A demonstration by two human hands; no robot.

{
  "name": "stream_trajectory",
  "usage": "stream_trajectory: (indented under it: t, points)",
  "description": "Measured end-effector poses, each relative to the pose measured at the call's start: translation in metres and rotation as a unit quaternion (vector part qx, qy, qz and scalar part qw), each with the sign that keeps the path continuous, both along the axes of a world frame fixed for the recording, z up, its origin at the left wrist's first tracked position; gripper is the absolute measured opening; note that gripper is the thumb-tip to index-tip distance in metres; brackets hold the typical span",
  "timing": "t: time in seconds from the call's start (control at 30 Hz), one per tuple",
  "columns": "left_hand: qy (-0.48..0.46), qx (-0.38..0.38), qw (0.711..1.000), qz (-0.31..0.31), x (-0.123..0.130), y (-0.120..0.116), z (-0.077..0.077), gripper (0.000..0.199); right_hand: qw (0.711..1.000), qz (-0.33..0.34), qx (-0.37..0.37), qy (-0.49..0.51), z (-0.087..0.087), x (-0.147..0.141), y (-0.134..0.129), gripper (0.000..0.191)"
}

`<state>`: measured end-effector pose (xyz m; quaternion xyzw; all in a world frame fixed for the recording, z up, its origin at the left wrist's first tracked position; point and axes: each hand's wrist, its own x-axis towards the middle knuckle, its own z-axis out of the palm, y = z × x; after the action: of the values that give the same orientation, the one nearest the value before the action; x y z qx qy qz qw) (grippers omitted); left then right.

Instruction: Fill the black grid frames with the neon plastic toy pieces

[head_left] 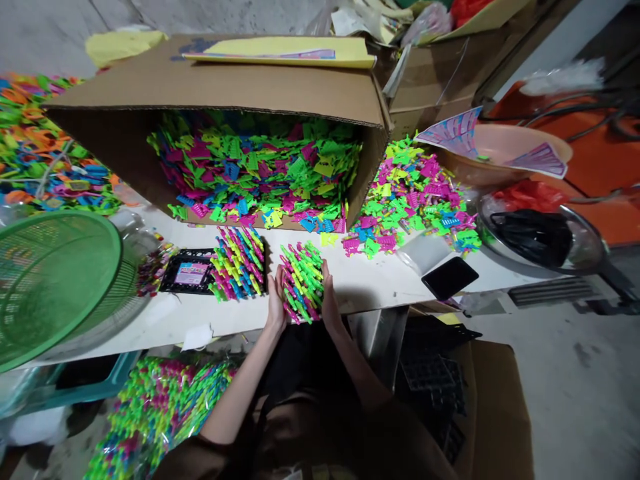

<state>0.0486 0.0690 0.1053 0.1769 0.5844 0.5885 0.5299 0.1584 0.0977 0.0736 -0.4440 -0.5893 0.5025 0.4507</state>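
Observation:
At the table's front edge, my left hand (276, 300) and my right hand (331, 299) press from both sides on a block of bright plastic sticks (303, 280). Its pieces are green, yellow, pink and blue, lined up in slanting rows. Their exact kind is too small to make out. Just left of my left hand stands a similar block of coloured sticks (239, 263), on or against a black plastic rack (170, 275) with a pink-and-blue label card (192, 273). The undersides of both blocks are hidden.
Behind my hands, a cardboard box (225, 87) lies open towards me, full of small coloured plastic pieces. More form a loose pile (415, 193) to its right. A green basket (107, 293) stands left, a black phone (450, 278) right. Bagged sticks (165, 400) lie below the table.

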Motion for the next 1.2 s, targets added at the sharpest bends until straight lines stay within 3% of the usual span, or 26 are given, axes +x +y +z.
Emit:
stream_trajectory:
  t: [0.1,0.27,0.5,0.67,0.87,1.07,1.2]
  points:
    - [-0.015,0.001,1.000,0.018,0.000,0.001,0.003,0.071,0.998,-0.020,-0.057,0.035,0.001,-0.007,-0.008,0.063]
    - [-0.017,-0.004,0.999,0.030,-0.001,0.001,0.007,0.070,0.996,-0.013,-0.064,0.052,0.009,-0.009,-0.016,0.067]
    - [-0.029,0.007,0.999,0.021,-0.006,-0.007,-0.001,0.068,0.985,-0.030,-0.110,0.131,0.006,-0.004,-0.031,0.071]
    - [-0.109,0.004,0.993,0.045,0.000,-0.012,-0.005,0.065,0.982,-0.027,-0.101,0.158,-0.002,-0.005,-0.040,0.072]
    - [-0.183,-0.012,0.976,0.117,0.008,-0.009,0.003,0.061,0.980,-0.036,-0.084,0.174,-0.007,-0.015,-0.046,0.071]
    - [-0.210,-0.002,0.971,0.111,0.010,-0.008,0.004,0.060,0.988,-0.074,-0.030,0.132,-0.012,-0.022,-0.051,0.068]
    - [-0.203,0.001,0.974,0.102,0.008,-0.008,0.001,0.060,0.992,-0.057,-0.024,0.113,-0.017,-0.018,-0.048,0.068]
